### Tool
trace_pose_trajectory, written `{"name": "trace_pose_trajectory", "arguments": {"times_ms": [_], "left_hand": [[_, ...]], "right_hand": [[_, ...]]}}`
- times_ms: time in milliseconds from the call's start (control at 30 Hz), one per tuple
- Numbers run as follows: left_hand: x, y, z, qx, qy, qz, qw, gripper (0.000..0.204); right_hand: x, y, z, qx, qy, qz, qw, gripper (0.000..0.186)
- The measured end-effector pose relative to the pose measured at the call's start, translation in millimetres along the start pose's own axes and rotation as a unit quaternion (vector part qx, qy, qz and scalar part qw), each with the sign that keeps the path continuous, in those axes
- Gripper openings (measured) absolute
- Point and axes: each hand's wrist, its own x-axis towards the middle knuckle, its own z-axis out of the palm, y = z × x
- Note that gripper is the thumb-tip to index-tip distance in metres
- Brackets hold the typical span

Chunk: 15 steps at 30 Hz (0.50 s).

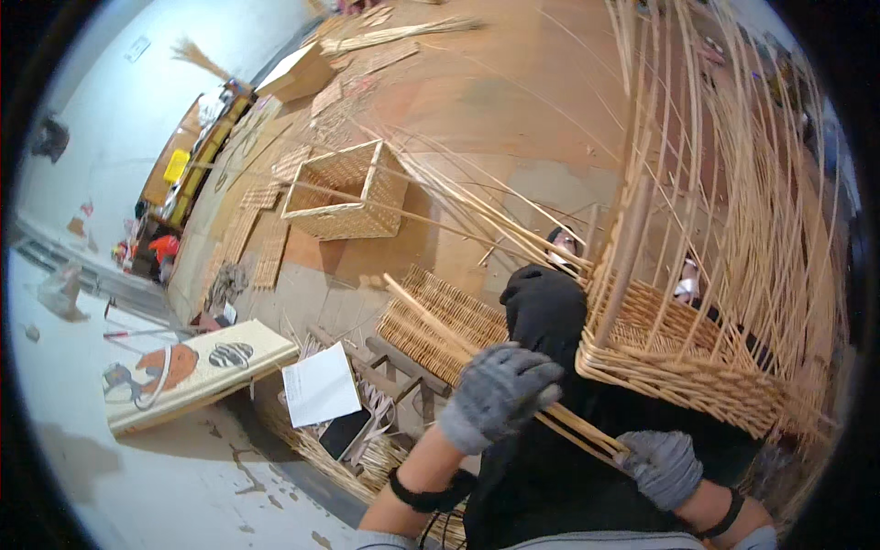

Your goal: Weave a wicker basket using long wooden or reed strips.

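Note:
A small bundle of willow rods (584, 427) slants across my lap, from above the woven panel down to the right. My left hand (504, 394), in a grey knit glove, is closed around the rods at mid-length. Closed at their lower right end is my right hand (665, 469), also gloved in grey. A partly woven wicker basket (678, 385) rests on my dark-clothed legs at the right. Tall upright stakes (733, 183) rise from its sides. Left of my knee lies a flat woven wicker panel (431, 321).
A finished rectangular wicker basket (385, 202) stands on the floor ahead. Long loose rods (467, 206) reach from it toward my legs. A white notebook (321, 385) and dark phone (346, 433) lie at my left, beside a decorated board (192, 371). Farther off is a cardboard box (298, 73).

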Motion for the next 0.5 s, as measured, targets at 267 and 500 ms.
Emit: {"name": "trace_pose_trajectory", "arguments": {"times_ms": [267,500], "left_hand": [[-31.0,-12.7,-20.7,0.076,-0.092,-0.019,0.993,0.028],[20.7,62.0,-10.0,-0.515,0.057,-0.095,0.85,0.007]], "right_hand": [[-13.6,-21.3,-65.3,-0.083,0.158,-0.099,0.979,0.012],[-9.3,-41.2,-79.8,0.257,0.239,-0.188,0.917,0.017]]}}
